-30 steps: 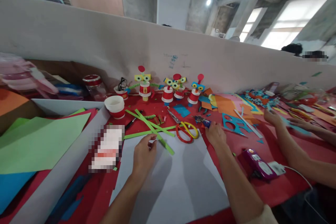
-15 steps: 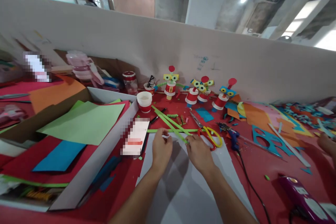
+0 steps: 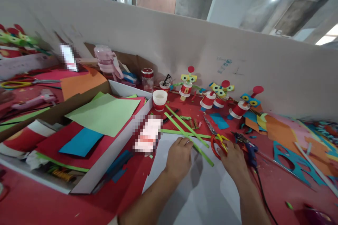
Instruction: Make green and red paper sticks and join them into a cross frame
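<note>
Bent over a red desk (image 3: pixel 105 207), a crafter works with both hands at the far edge of a white sheet (image 3: pixel 211 190). Long green strips (image 3: pixel 203 154) lie at the sheet's edge: two run slantwise, nearly side by side, across a third that lies sideways. The left hand (image 3: pixel 179 156) is at the nearer slanting strip, fingers bent, fingertips at its edge; whether that grip is pinching the paper or only resting against it cannot be told. The right hand (image 3: pixel 235 160) curls over the yellow handle of the scissors (image 3: pixel 210 126), whose blades point away; the fingers are partly bent, and how firmly they close on the handle is hidden.

The step in hand looks to be taking up the scissors while the other hand minds the strips. The next move seems to call for a sure hold on both handles, with the left fingertips steadying the strip and kept clear of the blades.

A blue glue gun (image 3: pixel 250 147) lies just beyond the right hand. Small coiled papers (image 3: pixel 194 123) sit past the strips, near a red-and-white cup (image 3: pixel 160 102). Behind them, goggle-eyed cup figures (image 3: pixel 186 89) stand near the partition (image 3: pixel 158 38).
</note>
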The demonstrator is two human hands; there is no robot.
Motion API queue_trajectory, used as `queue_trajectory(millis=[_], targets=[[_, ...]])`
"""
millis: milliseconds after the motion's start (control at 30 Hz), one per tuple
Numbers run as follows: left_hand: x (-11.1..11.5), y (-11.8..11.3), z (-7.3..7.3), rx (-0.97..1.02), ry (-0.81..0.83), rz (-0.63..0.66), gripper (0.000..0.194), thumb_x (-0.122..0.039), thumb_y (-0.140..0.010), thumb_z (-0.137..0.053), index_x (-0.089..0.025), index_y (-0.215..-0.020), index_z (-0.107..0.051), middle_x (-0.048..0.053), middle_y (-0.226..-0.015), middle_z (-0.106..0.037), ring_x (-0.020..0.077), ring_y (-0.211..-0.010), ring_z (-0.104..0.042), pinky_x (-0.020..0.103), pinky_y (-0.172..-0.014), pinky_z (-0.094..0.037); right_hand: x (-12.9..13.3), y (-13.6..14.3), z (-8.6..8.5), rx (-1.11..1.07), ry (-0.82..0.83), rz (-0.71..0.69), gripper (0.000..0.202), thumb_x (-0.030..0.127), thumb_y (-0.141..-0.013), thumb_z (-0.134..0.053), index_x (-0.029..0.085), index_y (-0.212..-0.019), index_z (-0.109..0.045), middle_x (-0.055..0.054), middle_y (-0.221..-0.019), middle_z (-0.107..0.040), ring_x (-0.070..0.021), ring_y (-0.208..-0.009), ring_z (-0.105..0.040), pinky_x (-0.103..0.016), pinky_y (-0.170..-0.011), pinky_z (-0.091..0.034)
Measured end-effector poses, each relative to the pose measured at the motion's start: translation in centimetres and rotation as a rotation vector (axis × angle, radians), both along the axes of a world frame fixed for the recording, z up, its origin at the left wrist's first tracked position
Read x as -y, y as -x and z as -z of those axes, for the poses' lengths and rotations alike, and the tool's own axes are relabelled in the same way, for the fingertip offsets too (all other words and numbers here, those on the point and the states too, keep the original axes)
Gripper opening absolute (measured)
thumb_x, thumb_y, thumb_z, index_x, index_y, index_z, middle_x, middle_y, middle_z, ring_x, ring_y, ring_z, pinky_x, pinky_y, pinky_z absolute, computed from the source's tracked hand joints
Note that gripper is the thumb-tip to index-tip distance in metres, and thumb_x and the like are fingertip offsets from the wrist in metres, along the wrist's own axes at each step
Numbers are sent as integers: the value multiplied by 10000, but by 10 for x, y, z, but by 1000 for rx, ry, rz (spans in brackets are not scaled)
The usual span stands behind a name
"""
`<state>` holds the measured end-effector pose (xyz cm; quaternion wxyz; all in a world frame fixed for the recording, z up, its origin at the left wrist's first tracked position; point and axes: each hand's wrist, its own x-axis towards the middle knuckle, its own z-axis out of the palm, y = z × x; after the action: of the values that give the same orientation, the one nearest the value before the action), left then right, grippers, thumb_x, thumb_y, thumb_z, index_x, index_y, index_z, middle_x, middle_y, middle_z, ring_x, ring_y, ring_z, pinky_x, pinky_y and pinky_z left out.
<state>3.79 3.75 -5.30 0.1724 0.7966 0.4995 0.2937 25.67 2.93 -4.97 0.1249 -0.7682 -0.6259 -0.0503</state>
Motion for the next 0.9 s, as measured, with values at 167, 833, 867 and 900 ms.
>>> queue_trajectory(millis=[167,833,867,900], targets=[[0,-1,-1,-76,-10,297,287,-294,-864,-601,-236,-1144,-630,53,-1105,-691,230,-1054,-586,405,-957,-429,2,-14,9,-58,-7,-57,307,181,-841,-418,163,-1094,-591,-152,-1001,-660,-274,-922,-625,-388,-803,-488],[7,-8,5,-217,-161,120,424,-187,-880,-449,-131,-1292,-528,132,-1368,-542,258,-1276,-459,453,-1151,-267,0,50,5,-6,-15,-393,421,174,-896,-405,222,-1276,-580,-95,-1315,-585,-276,-1249,-472,-432,-1027,-374],[8,-7,2,-184,-182,99,418,-182,-878,-443,-144,-1283,-535,123,-1349,-557,251,-1257,-471,441,-1148,-278,0,54,9,17,-13,-404,450,138,-879,-409,228,-1289,-570,-88,-1337,-570,-281,-1273,-450,-443,-1036,-365],[8,-7,0,-151,-205,80,409,-181,-880,-437,-162,-1276,-539,109,-1328,-572,241,-1237,-484,432,-1145,-290,0,58,13,38,-21,-391,469,110,-862,-413,224,-1288,-571,-91,-1334,-573,-289,-1273,-448,-457,-1037,-362]])
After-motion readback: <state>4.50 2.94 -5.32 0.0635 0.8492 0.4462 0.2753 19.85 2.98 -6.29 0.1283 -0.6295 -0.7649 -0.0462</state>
